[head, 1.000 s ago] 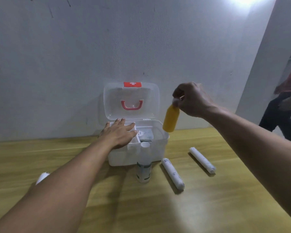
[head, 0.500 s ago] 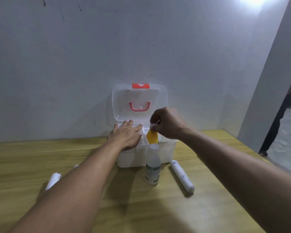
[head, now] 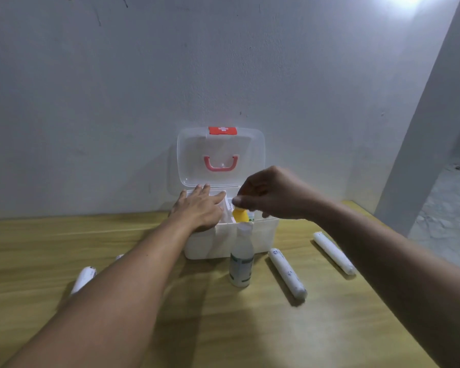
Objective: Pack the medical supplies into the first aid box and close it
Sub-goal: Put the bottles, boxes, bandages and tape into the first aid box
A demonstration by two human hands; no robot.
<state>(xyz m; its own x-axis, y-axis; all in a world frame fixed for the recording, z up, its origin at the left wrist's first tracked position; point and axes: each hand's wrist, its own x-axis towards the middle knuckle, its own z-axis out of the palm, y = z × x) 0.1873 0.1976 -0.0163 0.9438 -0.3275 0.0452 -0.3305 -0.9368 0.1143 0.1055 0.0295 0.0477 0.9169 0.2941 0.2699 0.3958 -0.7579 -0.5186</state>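
Box [head: 231, 241] sits on the wooden table [head: 250, 328], against the wall, white, with its clear lid [head: 221, 156] standing upright and open; a red latch [head: 222, 130] tops the lid and a red handle [head: 220, 163] shows through it.

Head view, the only one. My left hand [head: 199, 207] lies flat, palm down, fingers spread and straight, on the box's left rim and inner tray; it grips nothing. My right hand [head: 274, 196] is over the box's open right half, fingers curled down over the top of the yellow bottle [head: 241, 215]. Thumb and fingertips are pinched at the bottle's neck, though motion blur keeps me from seeing the exact contact. The bottle stands upright inside the box, lower part below the rim, next to a small green-and-white item I cannot identify.

Outside the box, on the table: a white bottle [head: 241, 264] with a green label stands upright just in front of the front wall. To its right lie two white rolls, one near [head: 287, 274], one further right [head: 333, 253], well apart. A third roll [head: 83, 279] lies left of my left forearm, partly hidden.
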